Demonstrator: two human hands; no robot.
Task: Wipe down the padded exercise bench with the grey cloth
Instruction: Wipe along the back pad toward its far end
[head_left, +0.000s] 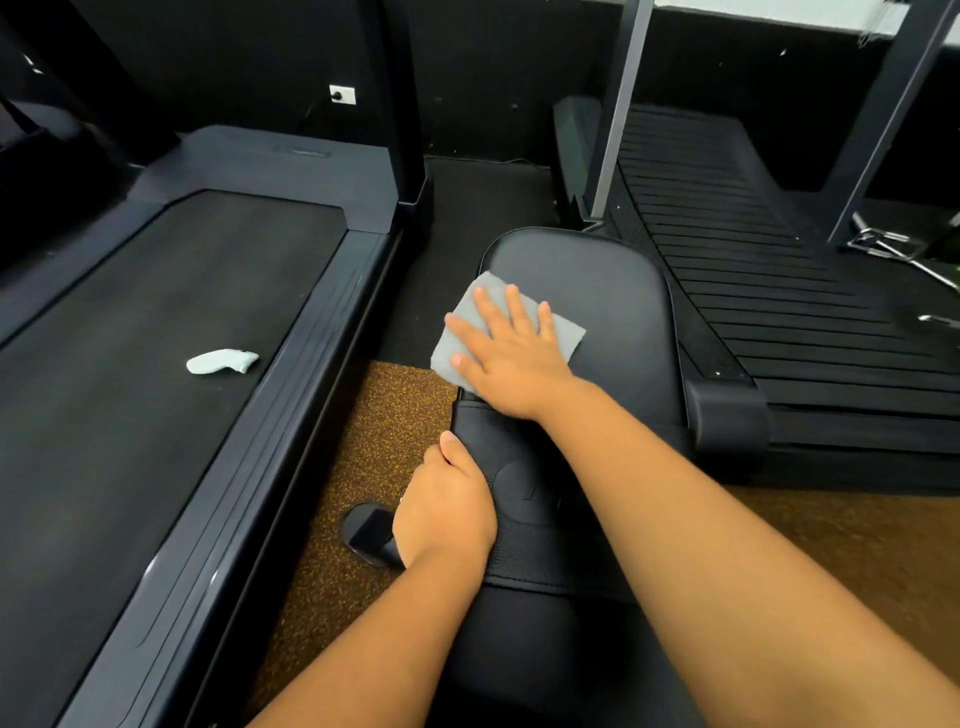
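The black padded bench (597, 291) runs from the bottom middle of the head view up to its rounded far pad. A grey cloth (470, 306) lies flat on the left part of that far pad. My right hand (511, 358) presses down on the cloth with its fingers spread and straight. My left hand (447, 506) grips the left edge of the bench's narrower near section, thumb on top and fingers curled under the side.
A treadmill (171, 312) stands on the left with a pale grey object (221, 361) on its belt. A slatted curved treadmill (753, 260) stands on the right, close to the bench. A black foot (366, 530) of the bench rests on the brown speckled floor (374, 431).
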